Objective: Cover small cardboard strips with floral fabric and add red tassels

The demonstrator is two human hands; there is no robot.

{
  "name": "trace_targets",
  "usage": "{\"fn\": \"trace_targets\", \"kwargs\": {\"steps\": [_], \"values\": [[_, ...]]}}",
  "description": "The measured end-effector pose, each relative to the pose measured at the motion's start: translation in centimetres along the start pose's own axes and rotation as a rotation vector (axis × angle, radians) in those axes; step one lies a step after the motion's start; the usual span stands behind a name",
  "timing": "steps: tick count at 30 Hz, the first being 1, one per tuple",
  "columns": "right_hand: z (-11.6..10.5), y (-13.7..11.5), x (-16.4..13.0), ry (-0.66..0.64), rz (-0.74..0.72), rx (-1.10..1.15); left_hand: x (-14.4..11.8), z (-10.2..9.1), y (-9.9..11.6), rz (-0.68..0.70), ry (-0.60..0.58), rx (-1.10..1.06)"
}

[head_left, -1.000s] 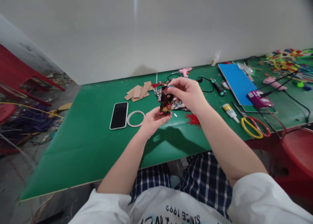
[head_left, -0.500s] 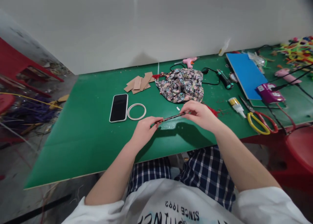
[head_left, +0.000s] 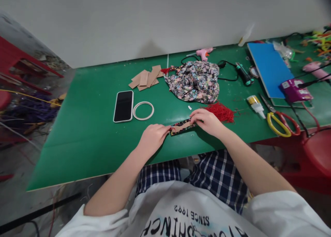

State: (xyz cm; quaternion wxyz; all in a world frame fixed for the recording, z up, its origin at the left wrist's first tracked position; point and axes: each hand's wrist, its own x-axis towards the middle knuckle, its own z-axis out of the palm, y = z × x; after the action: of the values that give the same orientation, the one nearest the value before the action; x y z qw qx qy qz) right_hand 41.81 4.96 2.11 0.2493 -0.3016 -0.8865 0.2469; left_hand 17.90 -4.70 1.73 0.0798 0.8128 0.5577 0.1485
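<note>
So the thing in play is a narrow cardboard strip edged in dark floral fabric [head_left: 182,127], low over the near edge of the green table [head_left: 85,137], bare brown side up. Can't quite tell if it's resting flat on the surface. The left hand [head_left: 152,138] has its left end pinched between thumb and fingers, and the right hand [head_left: 209,122] grips the other end, though its thumb is mostly hidden. Holding both ends probably keeps it from twisting and leaves the middle visible. Just beyond the right hand there's a pile of red thread [head_left: 221,112], then a bunched floral cloth [head_left: 195,81], near enough to grab, I'd guess. Loose cardboard pieces [head_left: 148,77] sit left of the cloth. The smartphone [head_left: 123,106] and pale hoop [head_left: 143,119] lie off left, seemingly out of the way. Glue bottle [head_left: 256,106] and scissors [head_left: 276,112] are over right, handles toward the person, which looks handy.
</note>
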Motion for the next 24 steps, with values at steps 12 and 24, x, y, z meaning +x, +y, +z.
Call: {"fn": "trace_targets", "kwargs": {"steps": [12, 24], "values": [[5.1, -3.7, -0.9, -0.067, -0.090, -0.142, 0.5, -0.1, 0.4, -0.018, -0.009, 0.077], [4.9, -3.7, -1.2, -0.081, -0.092, -0.137, 0.4, -1.3, 0.8, 0.070, 0.007, 0.267]]}}
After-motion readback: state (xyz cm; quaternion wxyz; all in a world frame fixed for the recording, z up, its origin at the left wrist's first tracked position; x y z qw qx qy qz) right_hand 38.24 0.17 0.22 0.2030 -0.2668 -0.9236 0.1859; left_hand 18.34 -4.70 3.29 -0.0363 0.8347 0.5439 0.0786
